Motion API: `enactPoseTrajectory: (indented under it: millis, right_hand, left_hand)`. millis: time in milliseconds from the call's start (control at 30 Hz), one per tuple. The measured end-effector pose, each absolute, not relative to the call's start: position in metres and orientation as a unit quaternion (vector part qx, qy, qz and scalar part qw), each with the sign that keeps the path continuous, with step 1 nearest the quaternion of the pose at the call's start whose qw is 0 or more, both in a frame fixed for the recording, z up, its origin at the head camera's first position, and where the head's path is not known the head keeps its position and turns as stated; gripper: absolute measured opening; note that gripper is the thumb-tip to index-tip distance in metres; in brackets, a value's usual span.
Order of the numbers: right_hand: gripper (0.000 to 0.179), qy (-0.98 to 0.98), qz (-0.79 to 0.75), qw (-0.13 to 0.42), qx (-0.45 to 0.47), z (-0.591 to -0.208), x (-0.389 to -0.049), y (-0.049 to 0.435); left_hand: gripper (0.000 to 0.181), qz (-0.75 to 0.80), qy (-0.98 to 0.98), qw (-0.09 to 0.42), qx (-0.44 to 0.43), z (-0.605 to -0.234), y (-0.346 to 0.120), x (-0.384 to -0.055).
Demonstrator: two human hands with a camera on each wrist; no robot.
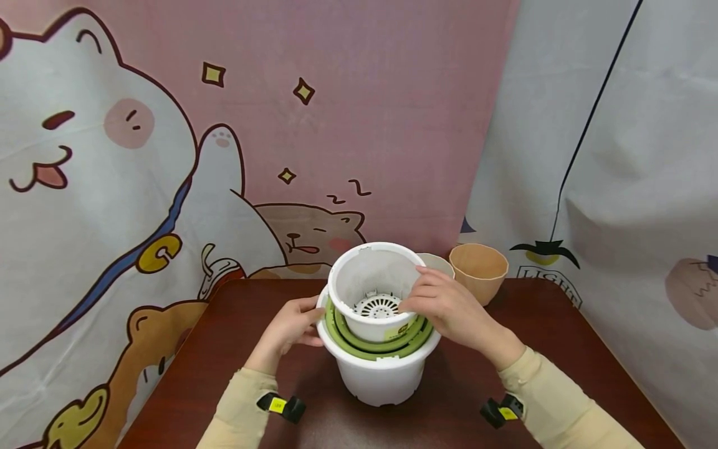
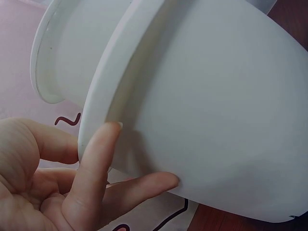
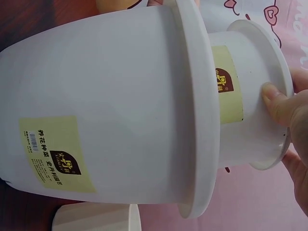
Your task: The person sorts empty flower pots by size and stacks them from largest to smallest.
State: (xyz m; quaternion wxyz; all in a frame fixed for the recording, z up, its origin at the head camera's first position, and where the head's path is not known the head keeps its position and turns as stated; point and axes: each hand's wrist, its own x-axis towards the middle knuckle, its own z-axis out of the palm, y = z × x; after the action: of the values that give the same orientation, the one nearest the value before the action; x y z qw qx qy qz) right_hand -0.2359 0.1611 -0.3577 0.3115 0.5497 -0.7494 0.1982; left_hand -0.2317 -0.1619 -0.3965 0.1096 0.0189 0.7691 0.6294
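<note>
A large white plastic flowerpot (image 1: 381, 380) stands on the table, with green rings (image 1: 339, 340) inside its rim. Partly sunk in it is a smaller white flowerpot (image 1: 364, 329) with a slotted base, its rim well above the larger one. My left hand (image 1: 288, 325) grips the large pot's rim at the left; in the left wrist view its fingers (image 2: 94, 168) lie on both sides of that rim. At the right, my right hand (image 1: 443, 305) pinches the smaller pot's rim, thumb on its outer wall in the right wrist view. What lies beneath the smaller pot is hidden.
Behind the pots, near the table's back edge, are an orange-tan pot (image 1: 478, 271) and a cream pot (image 1: 439, 264), the latter partly hidden by my right hand. The dark red-brown table (image 1: 224, 374) ends at a printed cloth backdrop (image 1: 392, 125).
</note>
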Motion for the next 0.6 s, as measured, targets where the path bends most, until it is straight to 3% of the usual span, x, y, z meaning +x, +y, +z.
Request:
enactPoseTrajectory:
  millis: [600]
  right_hand:
    - [0.036,-0.744,0.223,0.332,0.535,-0.3628,-0.2363,0.1627]
  left_hand:
    - [0.047,0.629,0.769,0.111,0.018,-0.3953,-0.1615,-0.2311]
